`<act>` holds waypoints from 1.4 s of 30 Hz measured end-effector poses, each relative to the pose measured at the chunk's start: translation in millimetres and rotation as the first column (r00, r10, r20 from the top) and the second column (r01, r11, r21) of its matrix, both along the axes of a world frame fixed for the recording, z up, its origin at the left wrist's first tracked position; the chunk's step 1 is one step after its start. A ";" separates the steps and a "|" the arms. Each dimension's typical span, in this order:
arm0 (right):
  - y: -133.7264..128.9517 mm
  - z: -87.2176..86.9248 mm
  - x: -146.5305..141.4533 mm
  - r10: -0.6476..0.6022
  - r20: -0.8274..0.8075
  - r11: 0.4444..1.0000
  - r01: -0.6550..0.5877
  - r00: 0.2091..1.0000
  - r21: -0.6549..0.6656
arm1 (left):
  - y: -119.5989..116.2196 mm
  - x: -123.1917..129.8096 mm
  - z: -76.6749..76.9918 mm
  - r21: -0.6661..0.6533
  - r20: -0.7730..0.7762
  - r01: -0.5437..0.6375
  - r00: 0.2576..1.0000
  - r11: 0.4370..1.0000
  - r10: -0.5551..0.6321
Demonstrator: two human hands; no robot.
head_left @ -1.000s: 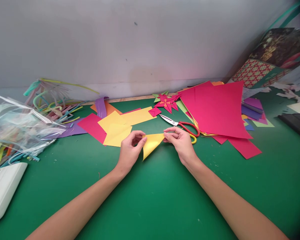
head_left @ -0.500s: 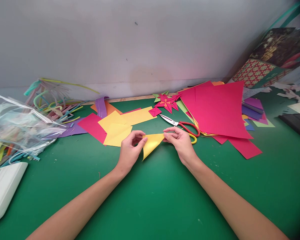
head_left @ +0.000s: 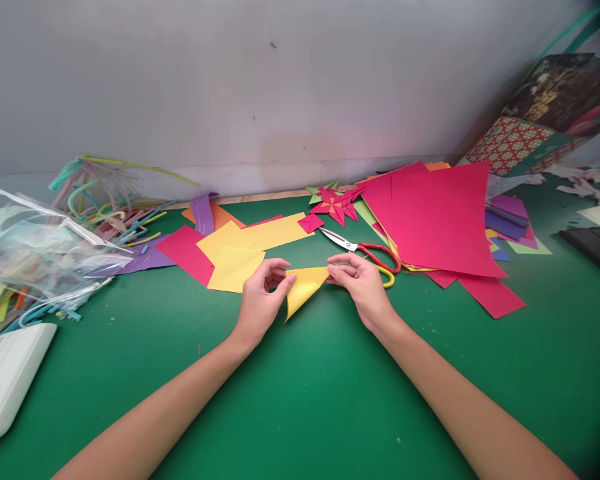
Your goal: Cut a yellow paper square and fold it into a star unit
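Observation:
A small piece of yellow paper [head_left: 304, 288], bent into a triangle, is held up between my hands above the green table. My left hand [head_left: 265, 297] pinches its upper left corner between thumb and fingers. At the upper right corner, my right hand [head_left: 360, 287] is closed on the paper in a pinch. Scissors [head_left: 350, 245] with red and yellow handles lie just beyond my right hand, blades pointing left. Yellow paper pieces [head_left: 233, 263] rest behind my left hand. Farther back are a folded red square [head_left: 311, 223] and red folded-paper stars [head_left: 334, 205].
Large red sheets [head_left: 435, 220] are stacked at the back right. To the left, a clear plastic bag [head_left: 45, 240] sits among many coloured pipe cleaners, with a white box-like object [head_left: 13, 380] before it. A wall [head_left: 230, 87] rises behind the green table [head_left: 300, 407].

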State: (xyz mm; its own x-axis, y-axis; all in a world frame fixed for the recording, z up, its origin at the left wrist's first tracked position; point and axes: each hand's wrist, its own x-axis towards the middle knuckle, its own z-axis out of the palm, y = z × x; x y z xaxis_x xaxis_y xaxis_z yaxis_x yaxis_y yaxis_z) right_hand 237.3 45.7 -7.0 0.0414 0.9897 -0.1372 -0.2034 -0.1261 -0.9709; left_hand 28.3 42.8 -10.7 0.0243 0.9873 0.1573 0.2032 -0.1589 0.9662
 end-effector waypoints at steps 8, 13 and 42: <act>-0.5 0.4 -0.3 -0.017 0.010 1.000 0.017 1.000 0.005 | 0.2 -0.1 -0.4 -0.014 -0.005 0.012 1.000 1.000 -0.012; -0.7 1.0 -0.4 -0.023 0.025 1.000 0.023 0.999 0.003 | 0.4 0.0 -1.1 -0.008 -0.010 0.007 1.000 1.000 -0.007; -10.8 0.9 -13.8 0.108 -0.160 0.988 -0.124 0.981 -0.090 | -2.0 0.3 1.2 0.029 -0.026 0.027 0.999 0.999 -0.026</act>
